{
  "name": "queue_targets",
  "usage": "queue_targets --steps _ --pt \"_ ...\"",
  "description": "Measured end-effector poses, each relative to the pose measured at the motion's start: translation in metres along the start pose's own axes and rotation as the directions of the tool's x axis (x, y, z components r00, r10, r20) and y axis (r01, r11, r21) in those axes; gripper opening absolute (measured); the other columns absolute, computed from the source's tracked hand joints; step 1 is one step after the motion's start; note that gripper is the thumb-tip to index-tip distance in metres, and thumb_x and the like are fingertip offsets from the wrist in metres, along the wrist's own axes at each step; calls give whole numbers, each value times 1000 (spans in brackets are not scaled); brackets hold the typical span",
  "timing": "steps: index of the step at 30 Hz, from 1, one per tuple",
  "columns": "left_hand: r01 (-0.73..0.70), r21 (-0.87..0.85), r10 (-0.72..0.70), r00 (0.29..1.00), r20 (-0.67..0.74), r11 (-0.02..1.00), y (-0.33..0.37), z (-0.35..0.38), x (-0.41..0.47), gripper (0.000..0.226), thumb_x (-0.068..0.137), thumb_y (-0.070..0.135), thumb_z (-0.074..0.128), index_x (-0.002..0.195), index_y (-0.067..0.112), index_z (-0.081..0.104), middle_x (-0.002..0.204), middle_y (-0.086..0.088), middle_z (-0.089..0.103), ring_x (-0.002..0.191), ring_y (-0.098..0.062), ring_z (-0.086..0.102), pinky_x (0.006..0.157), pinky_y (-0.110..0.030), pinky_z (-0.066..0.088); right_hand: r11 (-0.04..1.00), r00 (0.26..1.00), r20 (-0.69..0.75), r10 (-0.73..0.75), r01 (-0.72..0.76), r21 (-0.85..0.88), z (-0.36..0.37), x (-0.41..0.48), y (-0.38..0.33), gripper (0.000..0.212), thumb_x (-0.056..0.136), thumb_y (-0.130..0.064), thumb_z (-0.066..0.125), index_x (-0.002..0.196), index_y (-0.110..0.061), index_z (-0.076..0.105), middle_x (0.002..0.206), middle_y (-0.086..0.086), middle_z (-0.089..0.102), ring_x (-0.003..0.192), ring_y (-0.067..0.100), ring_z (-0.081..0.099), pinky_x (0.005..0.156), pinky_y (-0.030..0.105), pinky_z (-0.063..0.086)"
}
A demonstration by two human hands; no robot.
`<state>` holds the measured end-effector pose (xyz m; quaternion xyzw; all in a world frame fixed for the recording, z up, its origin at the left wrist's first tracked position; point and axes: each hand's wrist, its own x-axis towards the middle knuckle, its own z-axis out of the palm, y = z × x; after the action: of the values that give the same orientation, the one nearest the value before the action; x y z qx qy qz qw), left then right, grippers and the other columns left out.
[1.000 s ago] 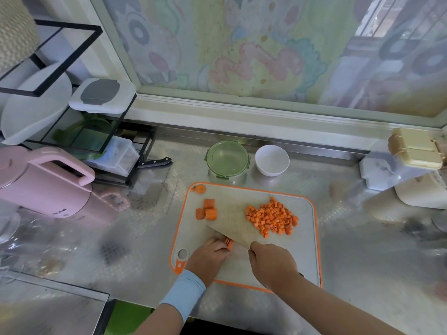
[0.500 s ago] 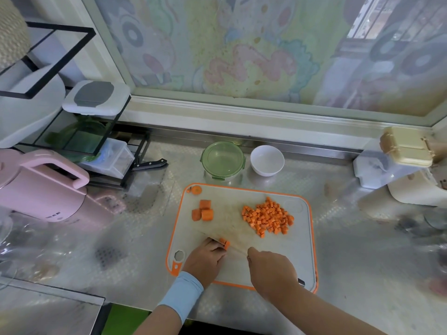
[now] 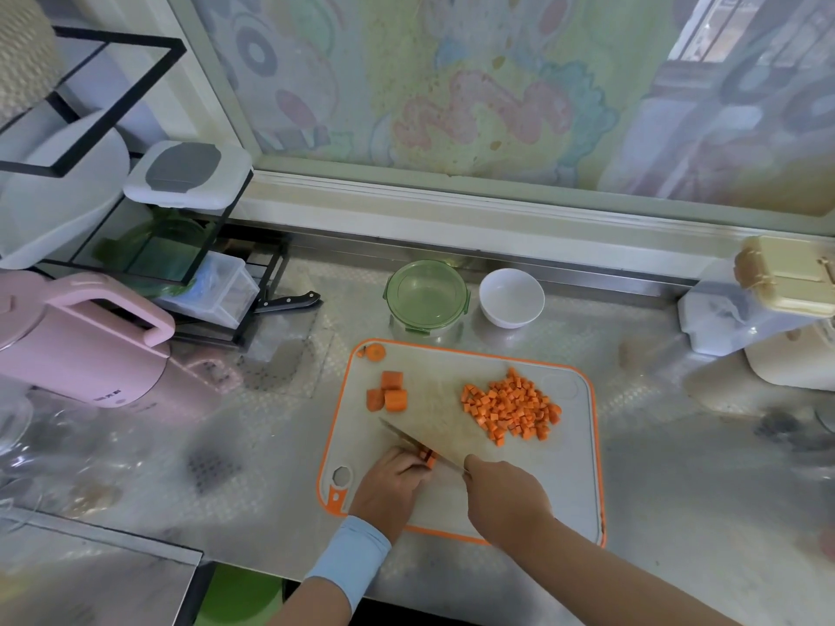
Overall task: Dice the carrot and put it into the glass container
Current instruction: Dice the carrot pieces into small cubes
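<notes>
Right hand [image 3: 506, 499] grips the knife [image 3: 406, 438], blade across the carrot piece [image 3: 428, 458] that the left hand [image 3: 388, 485] apparently pins with curled fingers at the cutting board [image 3: 569, 481] front edge, steadying it; the glass container [image 3: 427, 300] waits past the far edge.

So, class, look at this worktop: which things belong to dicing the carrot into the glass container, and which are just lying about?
In use: cutting board, knife in the right hand, carrot piece held by the left hand, three carrot chunks, diced carrot pile, glass container.
Lying about: white bowl, pink kettle, black-handled knife, cream-lidded box.
</notes>
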<state>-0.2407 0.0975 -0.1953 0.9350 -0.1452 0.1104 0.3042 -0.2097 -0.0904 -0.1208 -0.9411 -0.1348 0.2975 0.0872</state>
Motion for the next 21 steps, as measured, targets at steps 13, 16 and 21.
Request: queue_targets --steps 13,16,21 --pt "23 8 -23 1000 -4 1000 1 3 -4 20 81 15 55 79 12 75 90 0 70 93 -16 54 77 -24 46 997 999 -37 -29 27 -70 9 -24 4 10 102 -18 37 92 -22 37 66 -4 44 62 24 52 49 32 32" --pt "27 -6 -27 1000 -10 1000 1 2 -3 20 81 15 55 79 12 75 90 1 70 93 -15 54 76 -25 46 998 999 -39 -23 21 -65 10 -27 7 9 102 -19 38 94 -22 39 66 -4 44 65 24 55 58 35 43" --pt "12 -21 -13 999 -37 1000 0 3 -3 22 84 15 54 79 11 75 89 0 69 92 -15 53 77 -25 46 996 999 -35 -21 18 -82 6 -28 6 10 100 -16 39 92 -22 37 66 -3 43 57 21 44 48 33 30"
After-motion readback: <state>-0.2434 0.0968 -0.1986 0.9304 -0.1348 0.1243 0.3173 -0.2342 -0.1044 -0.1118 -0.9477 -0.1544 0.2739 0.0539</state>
